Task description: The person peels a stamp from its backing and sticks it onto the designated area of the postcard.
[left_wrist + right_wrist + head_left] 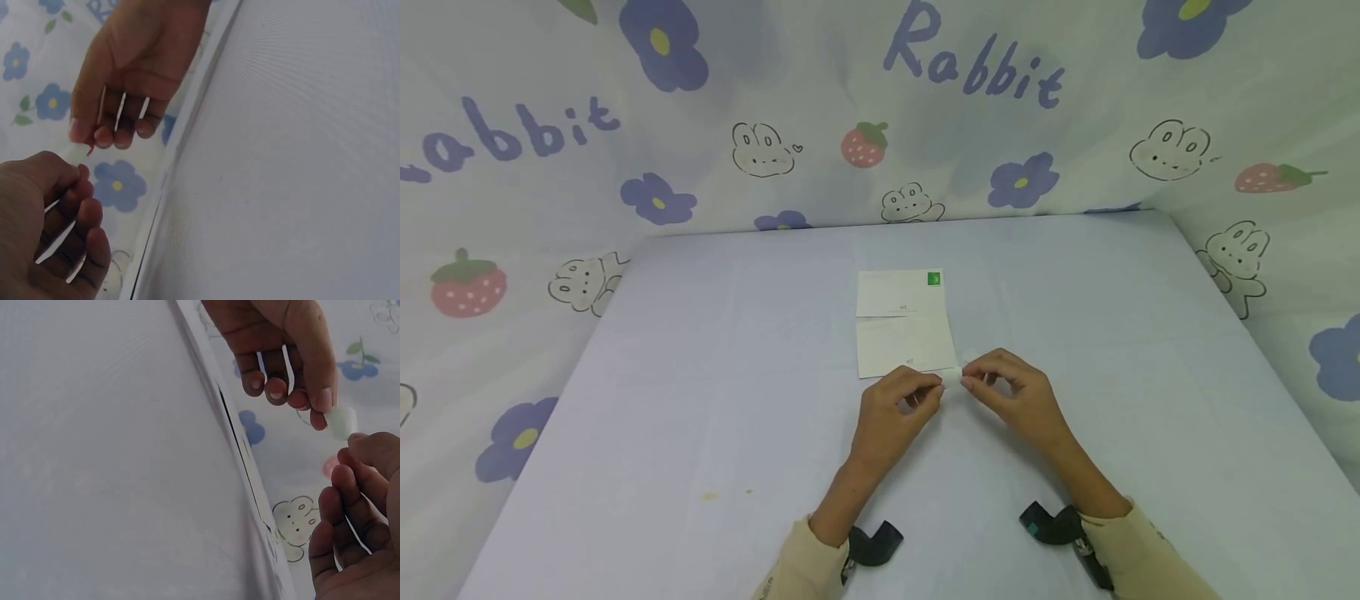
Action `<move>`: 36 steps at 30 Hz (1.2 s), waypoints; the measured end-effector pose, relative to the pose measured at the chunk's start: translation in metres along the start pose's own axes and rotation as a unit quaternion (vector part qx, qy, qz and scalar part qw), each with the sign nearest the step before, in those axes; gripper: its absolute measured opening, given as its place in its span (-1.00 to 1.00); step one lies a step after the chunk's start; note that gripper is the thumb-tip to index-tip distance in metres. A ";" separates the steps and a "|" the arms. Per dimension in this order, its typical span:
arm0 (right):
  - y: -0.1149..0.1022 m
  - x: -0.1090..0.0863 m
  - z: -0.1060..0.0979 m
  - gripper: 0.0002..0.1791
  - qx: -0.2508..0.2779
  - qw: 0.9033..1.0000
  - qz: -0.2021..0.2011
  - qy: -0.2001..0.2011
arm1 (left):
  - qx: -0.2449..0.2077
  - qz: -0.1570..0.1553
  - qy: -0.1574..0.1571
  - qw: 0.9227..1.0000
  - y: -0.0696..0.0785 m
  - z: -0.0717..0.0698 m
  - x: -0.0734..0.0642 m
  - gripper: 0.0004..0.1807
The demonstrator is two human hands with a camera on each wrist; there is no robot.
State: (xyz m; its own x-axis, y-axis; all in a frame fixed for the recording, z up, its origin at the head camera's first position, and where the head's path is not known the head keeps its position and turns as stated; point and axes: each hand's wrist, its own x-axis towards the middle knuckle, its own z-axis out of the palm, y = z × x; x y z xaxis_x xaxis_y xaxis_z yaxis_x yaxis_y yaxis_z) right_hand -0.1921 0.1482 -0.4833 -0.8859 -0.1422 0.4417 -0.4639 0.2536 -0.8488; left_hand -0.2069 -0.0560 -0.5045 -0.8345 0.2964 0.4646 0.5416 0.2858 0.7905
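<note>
My left hand [891, 417] and right hand [1018, 400] meet over the table, just below the near edge of two pale envelopes. Between their fingertips is a small whitish-green piece [952, 377], like a slip of paper or a sticker. In the right wrist view, the left thumb and forefinger pinch one edge of this piece [342, 422], while the right thumb and forefinger pinch the opposite edge. A bit of red shows beside it in the left wrist view. The upper envelope [883, 293] bears a green stamp [934, 278]; the lower envelope [891, 346] lies nearer me, without a visible stamp.
A white cloth covers the table [737, 358], with small yellowish spots [709, 496] at the front left. Around the back and sides hangs a curtain [820, 100] printed with flowers, rabbits and strawberries. Black wrist devices [877, 546] sit at both sleeves.
</note>
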 end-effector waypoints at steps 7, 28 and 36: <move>-0.006 0.001 0.000 -0.80 0.031 0.999 -0.023 -0.012 | 0.017 0.005 0.005 1.000 0.000 0.001 0.001 -0.89; 0.028 0.003 -0.001 -0.76 -0.139 0.950 -0.275 0.049 | -0.236 -0.280 -0.051 0.929 0.008 -0.003 0.005 -0.76; 0.022 -0.004 0.001 -0.79 -0.105 0.988 -0.113 0.028 | -0.195 -0.280 -0.026 0.940 0.008 -0.003 0.005 -0.81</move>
State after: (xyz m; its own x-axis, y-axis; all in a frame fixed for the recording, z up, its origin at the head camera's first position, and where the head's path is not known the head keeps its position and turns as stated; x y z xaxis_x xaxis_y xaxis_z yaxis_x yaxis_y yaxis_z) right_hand -0.1986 0.1537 -0.5046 -0.7565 -0.1667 0.6324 -0.6355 0.4153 -0.6508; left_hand -0.2074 -0.0552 -0.4943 -0.9659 0.2463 -0.0794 -0.0671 0.0580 0.9961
